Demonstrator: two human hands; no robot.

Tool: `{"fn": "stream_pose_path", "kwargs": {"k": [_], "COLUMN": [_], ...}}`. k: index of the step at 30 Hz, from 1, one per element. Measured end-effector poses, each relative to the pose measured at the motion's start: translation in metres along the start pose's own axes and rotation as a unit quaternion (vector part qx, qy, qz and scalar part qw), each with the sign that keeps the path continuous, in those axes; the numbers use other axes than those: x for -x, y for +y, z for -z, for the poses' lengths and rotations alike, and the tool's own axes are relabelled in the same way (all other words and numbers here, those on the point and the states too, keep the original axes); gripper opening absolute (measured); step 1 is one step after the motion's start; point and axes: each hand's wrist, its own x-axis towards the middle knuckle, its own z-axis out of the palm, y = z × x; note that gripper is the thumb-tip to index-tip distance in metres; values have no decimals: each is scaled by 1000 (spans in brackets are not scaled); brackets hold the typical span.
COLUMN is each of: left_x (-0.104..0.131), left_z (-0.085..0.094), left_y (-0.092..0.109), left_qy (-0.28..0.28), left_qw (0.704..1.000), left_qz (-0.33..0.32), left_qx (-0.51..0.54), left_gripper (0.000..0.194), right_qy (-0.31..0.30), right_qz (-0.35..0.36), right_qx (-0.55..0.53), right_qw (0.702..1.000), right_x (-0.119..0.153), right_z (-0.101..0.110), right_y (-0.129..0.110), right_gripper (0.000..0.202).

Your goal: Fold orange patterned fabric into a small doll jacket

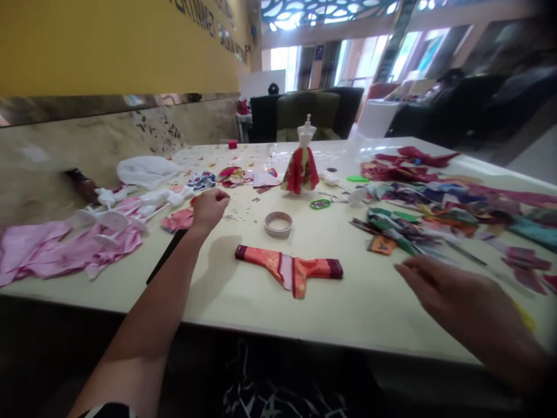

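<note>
At your eleven o'clock, a yellow wall panel (pixel 108 46); at twelve, a green armchair (pixel 307 110) before bright windows (pixel 285 61).

We had bare counter (pixel 357 319) along the near edge and an open lane between the small orange garment (pixel 315 268) and our right hand (pixel 452 307). Beyond the garment, the tape roll (pixel 279 226) stood in the way, with the dressed mannequin (pixel 301 171) upright farther back. Heaped scraps (pixel 439 197) blocked the right side; pink cloth (pixel 39 244) and white stands (pixel 114 220) crowded the left.
</note>
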Motion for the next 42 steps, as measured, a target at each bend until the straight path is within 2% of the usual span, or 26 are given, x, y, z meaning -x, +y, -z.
{"fn": "stream_pose_path", "kwargs": {"k": [4, 6, 8, 12, 16, 22, 26, 30, 33, 36, 37, 39, 42], "left_x": [-11, -14, -14, -8, -1, 4, 5, 11, 25, 44, 50, 61, 68], "left_z": [-15, -27, -41, -64, -72, -74, -72, -61, -54, -54, -56, -62, -73], "left_y": [-6, -4, 0, 6, 10, 15, 14, 23, 45, 77, 87, 106, 126], "left_qy": [-98, -140, -170, -198, -211, -210, -187, -189, -223, -290, -312, -348, -371], "left_qw": [994, 988, 983, 977, 973, 976, 982, 974, 945, 858, 834, 804, 784], "left_qz": [21, 22, 16, -6, -16, -25, 9, 54, 83, 144, 154, 165, 177], "left_qx": [-43, -61, -72, -82, -86, -50, 11, 111, 223, 400, 429, 452, 466], "left_gripper": [16, 14, 13, 17, 16, 7, 3, 15, 27, 37, 35, 32, 35], "right_qy": [-8, -10, -6, -37, -76, -72, -64, -57, -55, -76, -90, -119, -148], "right_qz": [45, 45, 42, 35, 22, 20, 10, 19, 26, 24, 22, 13, 7], "right_qx": [-84, -144, -185, -205, -248, -296, -313, -327, -364, -438, -466, -518, -572], "right_qw": [995, 988, 982, 977, 965, 952, 948, 943, 929, 895, 880, 847, 807], "right_x": [-76, -99, -109, -103, -96, -101, -102, -101, -99, -97, -97, -96, -97], "right_z": [-31, -52, -71, -95, -98, -94, -90, -86, -85, -85, -84, -82, -77], "right_y": [-45, -56, -60, -55, -49, -47, -47, -48, -49, -52, -53, -54, -56], "right_gripper": [38, 34, 33, 31, 32, 31, 30, 29, 23, 18, 18, 19, 18]}}
